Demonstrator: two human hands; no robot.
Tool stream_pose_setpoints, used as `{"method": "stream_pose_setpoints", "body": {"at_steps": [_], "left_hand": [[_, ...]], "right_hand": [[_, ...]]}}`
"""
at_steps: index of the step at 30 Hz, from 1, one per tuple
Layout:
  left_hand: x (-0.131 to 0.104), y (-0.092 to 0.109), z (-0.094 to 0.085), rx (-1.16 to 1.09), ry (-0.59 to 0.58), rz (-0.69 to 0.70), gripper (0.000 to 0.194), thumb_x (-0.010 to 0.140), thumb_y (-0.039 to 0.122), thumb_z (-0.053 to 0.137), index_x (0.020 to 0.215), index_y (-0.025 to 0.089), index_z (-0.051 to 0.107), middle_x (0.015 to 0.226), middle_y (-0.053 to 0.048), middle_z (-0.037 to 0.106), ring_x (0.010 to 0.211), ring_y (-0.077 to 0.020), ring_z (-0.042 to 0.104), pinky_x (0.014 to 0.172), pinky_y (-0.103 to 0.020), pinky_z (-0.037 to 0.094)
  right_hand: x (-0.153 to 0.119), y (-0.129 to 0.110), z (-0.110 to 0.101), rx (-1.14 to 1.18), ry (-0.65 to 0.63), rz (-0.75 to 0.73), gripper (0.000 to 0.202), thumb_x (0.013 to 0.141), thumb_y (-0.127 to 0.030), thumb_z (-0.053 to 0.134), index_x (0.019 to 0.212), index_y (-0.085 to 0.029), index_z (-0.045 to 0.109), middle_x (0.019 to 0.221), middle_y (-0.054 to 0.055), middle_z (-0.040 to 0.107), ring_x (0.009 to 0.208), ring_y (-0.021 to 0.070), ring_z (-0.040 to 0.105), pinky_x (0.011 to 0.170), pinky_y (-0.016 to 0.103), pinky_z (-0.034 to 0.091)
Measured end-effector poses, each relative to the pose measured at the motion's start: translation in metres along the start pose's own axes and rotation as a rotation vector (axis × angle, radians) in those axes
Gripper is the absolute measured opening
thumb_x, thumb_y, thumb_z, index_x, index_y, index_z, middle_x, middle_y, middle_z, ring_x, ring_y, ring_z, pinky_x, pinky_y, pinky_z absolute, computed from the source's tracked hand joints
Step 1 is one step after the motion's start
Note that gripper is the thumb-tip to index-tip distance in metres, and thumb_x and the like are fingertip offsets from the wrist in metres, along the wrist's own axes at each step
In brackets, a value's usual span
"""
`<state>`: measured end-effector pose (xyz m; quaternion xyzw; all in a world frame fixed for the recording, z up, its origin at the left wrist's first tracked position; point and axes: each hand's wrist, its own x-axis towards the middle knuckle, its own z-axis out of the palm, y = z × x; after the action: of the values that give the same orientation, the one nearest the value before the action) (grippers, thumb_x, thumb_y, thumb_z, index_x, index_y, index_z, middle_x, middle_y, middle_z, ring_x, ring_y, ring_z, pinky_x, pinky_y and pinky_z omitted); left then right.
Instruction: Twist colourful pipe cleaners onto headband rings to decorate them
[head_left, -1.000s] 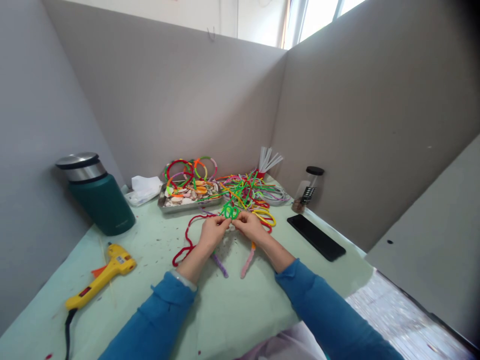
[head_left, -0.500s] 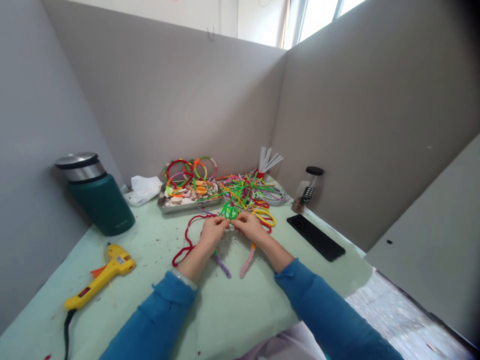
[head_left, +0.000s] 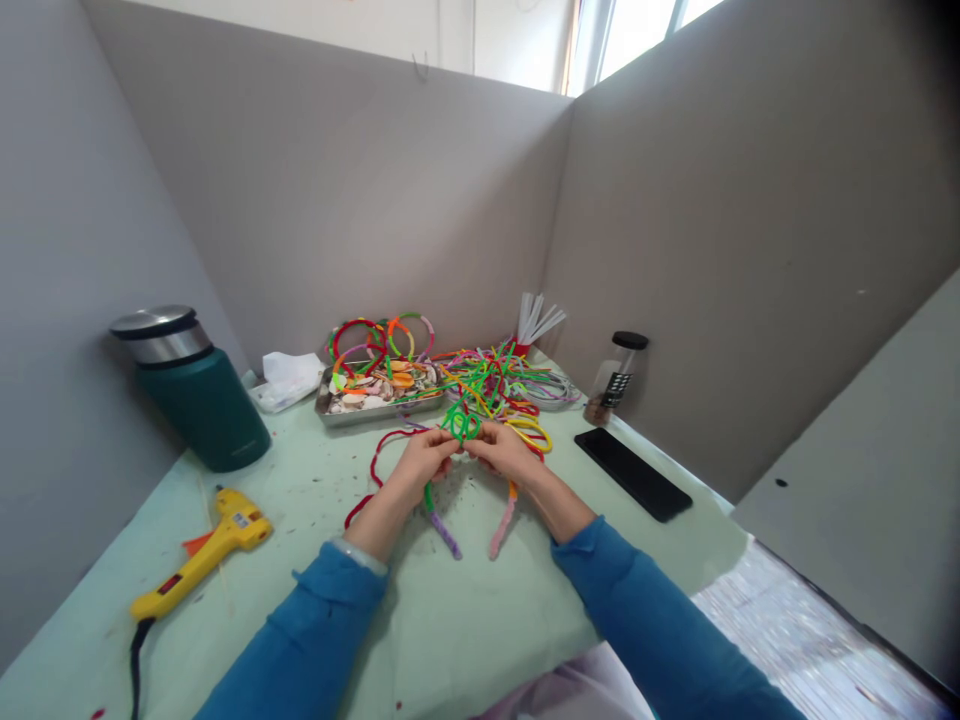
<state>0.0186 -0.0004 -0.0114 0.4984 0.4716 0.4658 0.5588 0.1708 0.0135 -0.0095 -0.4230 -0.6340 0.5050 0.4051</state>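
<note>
Standing at the left of the frame, a teal bottle (head_left: 202, 405) occupies the far side of the green-covered table (head_left: 465, 620). A yellow glue gun (head_left: 206, 560) lies at lower left, its cord leaving the bottom edge. White tissue (head_left: 292, 372) sits right of the bottle. At centre, a metal tray (head_left: 386, 412) carries pale flat pieces, with coloured rings (head_left: 358, 322) on top. To its right I see a tangled pile of fuzzy stems (head_left: 491, 378), with white sticks (head_left: 534, 320) behind. A black-lidded jar (head_left: 611, 383) and a black phone (head_left: 634, 475) are at centre right. A red stem (head_left: 373, 463) curves close behind the left forearm, which covers part of it.

Both forearms, in blue sleeves, enter from the lower edge and converge. The left hand (head_left: 426, 460) and right hand (head_left: 501, 452) face each other, fingertips nearly meeting. Each narrows to a pinch on the lower edge of the green loops (head_left: 466, 430), positioned at frame centre, just before the pile. Below, a purple end (head_left: 444, 535) and a pink end (head_left: 502, 530) extend downward; I cannot tell whether these join the loops.
</note>
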Motion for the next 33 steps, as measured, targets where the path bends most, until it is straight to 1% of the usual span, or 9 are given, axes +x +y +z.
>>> {"method": "stream_pose_setpoints", "body": {"at_steps": [3, 6, 10, 12, 19, 24, 27, 30, 33], "left_hand": [[-0.002, 0.003, -0.001, -0.034, -0.012, 0.015, 0.033, 0.055, 0.038, 0.074, 0.068, 0.014, 0.056, 0.048, 0.006, 0.043, 0.038, -0.0037, 0.033, 0.037, -0.019, 0.016], [-0.003, 0.004, -0.002, -0.045, -0.010, 0.007, 0.034, 0.054, 0.037, 0.075, 0.069, 0.014, 0.055, 0.048, 0.006, 0.042, 0.038, -0.0034, 0.033, 0.037, -0.019, 0.015], [-0.003, 0.005, -0.002, -0.008, 0.007, -0.017, 0.034, 0.053, 0.036, 0.076, 0.065, 0.015, 0.053, 0.044, 0.008, 0.039, 0.036, -0.0026, 0.029, 0.037, -0.020, 0.013], [-0.004, 0.005, -0.001, -0.003, 0.017, -0.022, 0.034, 0.052, 0.035, 0.076, 0.065, 0.015, 0.052, 0.043, 0.008, 0.039, 0.036, -0.0024, 0.028, 0.037, -0.020, 0.013], [-0.004, 0.003, 0.000, 0.010, 0.055, -0.011, 0.026, 0.055, 0.031, 0.071, 0.065, 0.014, 0.054, 0.041, 0.008, 0.039, 0.035, -0.0030, 0.028, 0.037, -0.019, 0.014], [0.000, -0.003, 0.001, 0.041, 0.069, 0.044, 0.023, 0.058, 0.030, 0.069, 0.065, 0.015, 0.054, 0.046, 0.007, 0.044, 0.035, -0.0031, 0.029, 0.037, -0.020, 0.016], [0.002, -0.007, 0.000, 0.099, 0.069, 0.094, 0.018, 0.060, 0.028, 0.067, 0.065, 0.014, 0.056, 0.046, 0.007, 0.044, 0.036, -0.0036, 0.030, 0.039, -0.019, 0.020], [0.003, -0.011, 0.001, 0.146, 0.093, 0.137, 0.015, 0.061, 0.026, 0.065, 0.065, 0.014, 0.057, 0.045, 0.007, 0.044, 0.038, -0.0044, 0.032, 0.041, -0.019, 0.022], [0.003, -0.012, 0.002, 0.176, 0.123, 0.142, 0.013, 0.061, 0.026, 0.065, 0.065, 0.014, 0.059, 0.045, 0.006, 0.046, 0.039, -0.0054, 0.035, 0.042, -0.019, 0.023]], "right_hand": [[0.000, 0.001, -0.003, -0.010, -0.034, 0.008, 0.011, 0.071, -0.022, 0.059, 0.063, -0.016, 0.054, 0.045, -0.007, 0.045, 0.038, 0.0054, 0.037, 0.036, 0.017, 0.025], [0.000, 0.001, -0.004, 0.005, -0.069, 0.038, 0.012, 0.073, -0.024, 0.058, 0.065, -0.016, 0.056, 0.045, -0.006, 0.046, 0.038, 0.0052, 0.038, 0.036, 0.017, 0.025], [-0.001, -0.001, -0.004, 0.004, -0.034, 0.059, 0.011, 0.072, -0.023, 0.059, 0.065, -0.016, 0.054, 0.046, -0.006, 0.048, 0.038, 0.0052, 0.038, 0.036, 0.017, 0.026], [-0.002, -0.003, -0.003, 0.001, -0.036, 0.058, 0.012, 0.072, -0.023, 0.059, 0.064, -0.016, 0.053, 0.045, -0.006, 0.048, 0.038, 0.0051, 0.038, 0.036, 0.017, 0.025], [-0.003, -0.003, -0.003, 0.021, -0.050, 0.055, 0.013, 0.071, -0.025, 0.060, 0.064, -0.016, 0.054, 0.044, -0.007, 0.047, 0.038, 0.0051, 0.037, 0.036, 0.017, 0.026], [-0.001, 0.000, -0.004, 0.092, -0.080, 0.076, 0.013, 0.068, -0.024, 0.061, 0.062, -0.015, 0.053, 0.045, -0.006, 0.047, 0.037, 0.0047, 0.036, 0.035, 0.018, 0.027], [0.002, 0.005, -0.001, 0.110, -0.055, 0.071, 0.010, 0.067, -0.022, 0.059, 0.063, -0.016, 0.052, 0.047, -0.006, 0.048, 0.036, 0.0046, 0.036, 0.035, 0.018, 0.026], [0.006, 0.012, 0.002, 0.052, -0.009, 0.047, 0.004, 0.065, -0.019, 0.056, 0.065, -0.016, 0.052, 0.047, -0.008, 0.047, 0.036, 0.0045, 0.035, 0.035, 0.019, 0.024], [0.008, 0.015, 0.003, -0.018, 0.022, 0.023, 0.002, 0.065, -0.017, 0.055, 0.066, -0.016, 0.053, 0.046, -0.008, 0.046, 0.037, 0.0045, 0.036, 0.036, 0.018, 0.024]]}}
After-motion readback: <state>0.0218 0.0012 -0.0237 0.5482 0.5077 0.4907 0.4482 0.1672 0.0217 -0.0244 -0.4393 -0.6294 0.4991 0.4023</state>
